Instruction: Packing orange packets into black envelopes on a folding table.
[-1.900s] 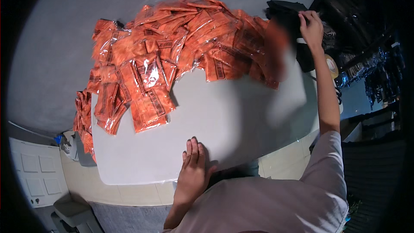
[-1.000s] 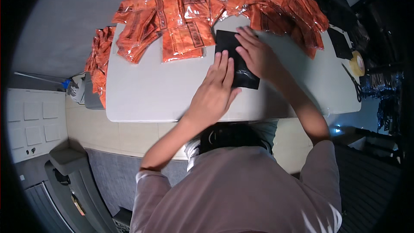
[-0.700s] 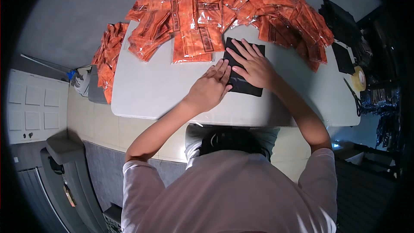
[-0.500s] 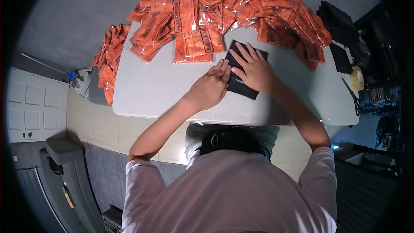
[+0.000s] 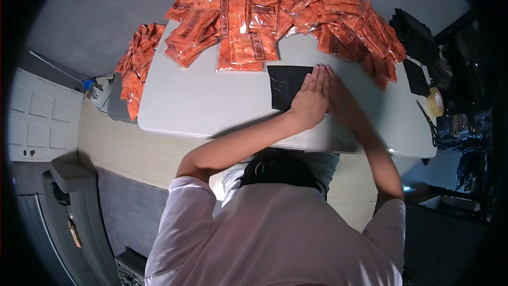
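Observation:
A flat black rectangular packet (image 5: pixel 287 88) with a few shiny streaks lies on the white table in front of me; I cannot tell if it is cloth or plastic. My left hand (image 5: pixel 311 100) rests flat over its right part, fingers straight and together. Against it, at the packet's right edge, my right hand (image 5: pixel 341 99) lies with outstretched fingers, partly hidden by the left. The two sets of fingertips touch or nearly touch. Just beyond the packet, to the left, are clear-wrapped folded orange cloths (image 5: pixel 247 47) with dark print.
Many more wrapped orange packs (image 5: pixel 338 13) are heaped along the far side of the white table (image 5: pixel 201 100). Another orange pile (image 5: pixel 138 74) sits beyond its left edge. At the right edge are tape (image 5: pixel 435 101), scissors (image 5: pixel 429 122) and black packets (image 5: pixel 418 77).
The black packet now lies squarer to the table, turned from its slant. My left hand has moved right across it, close against my right hand, which has drawn to its right edge.

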`<state>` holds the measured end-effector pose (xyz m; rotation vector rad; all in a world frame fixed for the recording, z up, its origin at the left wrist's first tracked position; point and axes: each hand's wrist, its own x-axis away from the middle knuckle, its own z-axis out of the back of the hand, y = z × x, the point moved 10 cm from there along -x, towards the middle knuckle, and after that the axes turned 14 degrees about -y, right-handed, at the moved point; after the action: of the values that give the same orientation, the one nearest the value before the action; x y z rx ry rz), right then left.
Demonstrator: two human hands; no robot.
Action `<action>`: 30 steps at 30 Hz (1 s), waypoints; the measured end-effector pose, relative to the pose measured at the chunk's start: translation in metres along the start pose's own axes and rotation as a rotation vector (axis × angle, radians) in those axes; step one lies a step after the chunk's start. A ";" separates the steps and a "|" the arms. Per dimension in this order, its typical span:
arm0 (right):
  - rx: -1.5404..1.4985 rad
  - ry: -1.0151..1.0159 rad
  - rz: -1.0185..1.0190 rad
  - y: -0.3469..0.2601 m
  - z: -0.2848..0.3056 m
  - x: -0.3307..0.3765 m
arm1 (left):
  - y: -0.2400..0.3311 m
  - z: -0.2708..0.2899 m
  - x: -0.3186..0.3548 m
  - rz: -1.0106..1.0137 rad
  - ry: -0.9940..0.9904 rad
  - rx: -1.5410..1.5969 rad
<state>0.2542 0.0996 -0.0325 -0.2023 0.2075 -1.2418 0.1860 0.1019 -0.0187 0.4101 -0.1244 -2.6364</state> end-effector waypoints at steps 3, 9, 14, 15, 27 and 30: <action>0.016 -0.010 -0.002 0.002 -0.003 0.003 | 0.001 0.000 -0.013 -0.028 -0.045 0.055; 0.156 -0.042 0.024 0.002 -0.010 0.003 | -0.022 -0.019 -0.009 0.028 -0.173 0.156; 0.126 -0.055 -0.084 0.005 -0.008 0.001 | -0.035 -0.014 0.002 0.073 -0.176 0.195; 0.157 -0.047 -0.078 0.004 -0.008 0.001 | -0.038 -0.015 0.004 0.076 -0.179 0.195; 0.190 -0.056 -0.109 -0.001 -0.006 0.003 | -0.090 -0.009 0.036 0.273 -0.373 0.043; 0.182 -0.056 -0.105 -0.004 -0.003 0.002 | -0.089 -0.009 0.035 0.275 -0.369 0.019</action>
<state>0.2500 0.0962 -0.0341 -0.0913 0.0351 -1.3501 0.1205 0.1651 -0.0500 -0.0888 -0.3015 -2.4102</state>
